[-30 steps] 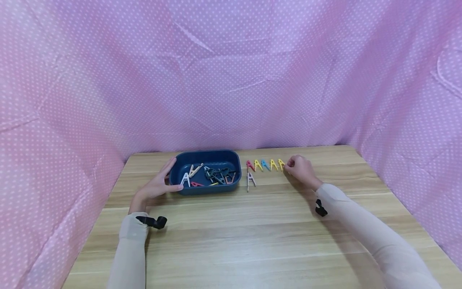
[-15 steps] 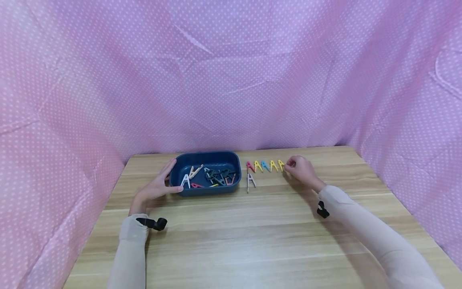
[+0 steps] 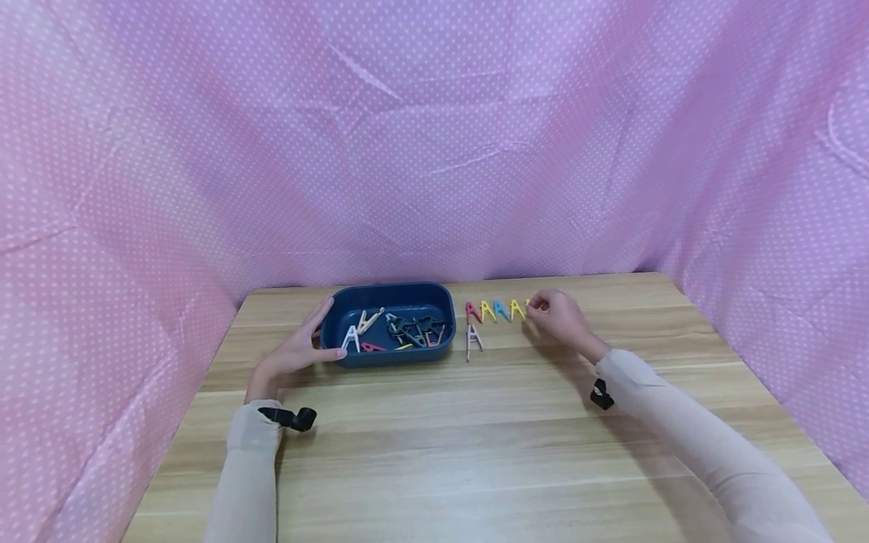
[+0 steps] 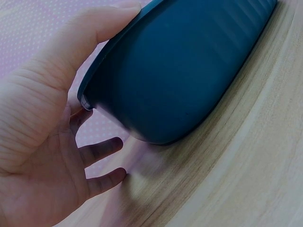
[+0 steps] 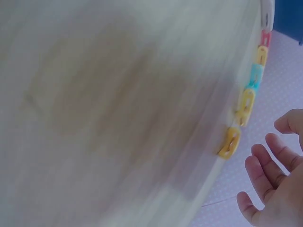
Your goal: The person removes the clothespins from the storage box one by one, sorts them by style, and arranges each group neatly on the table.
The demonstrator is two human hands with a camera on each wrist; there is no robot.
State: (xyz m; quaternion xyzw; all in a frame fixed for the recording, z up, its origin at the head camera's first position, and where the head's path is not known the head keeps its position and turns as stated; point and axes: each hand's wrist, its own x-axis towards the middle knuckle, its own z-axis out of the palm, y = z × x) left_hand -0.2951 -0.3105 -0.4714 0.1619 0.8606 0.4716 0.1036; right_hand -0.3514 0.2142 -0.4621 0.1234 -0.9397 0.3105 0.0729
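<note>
Figure: Clothes pegs in a row, with the right hand at its outer end

Nearest to my remote viewpoint were two pale sleeves (image 3: 246, 471), each fitted with a black wrist mount (image 3: 305, 419). The left hand (image 3: 299, 348) spanned one end of the blue tub (image 3: 400, 359), its thumb on the rim and its fingers spread, not clenched. Mixed pegs (image 3: 370, 322) lay inside. Just right of the tub, a whitish peg (image 3: 472, 332) lay below a red peg (image 3: 473, 311), which headed a row of yellow, blue (image 3: 500, 309), yellow and yellow.

I judged the step in hand to be the setting of the end yellow peg (image 5: 230, 143). The right wrist view showed it on the table near the right hand (image 3: 562, 320), whose loosely bent fingers stood apart, grasping nothing that I could make out. The next move, I judged, called for clearing that hand without nudging the row.

The surface was a light wood-grain table (image 3: 421, 460), running back to a straight edge. Behind it and at both sides hung creased pink cloth (image 3: 434, 188) with white dots, which hid whatever room lay beyond.
</note>
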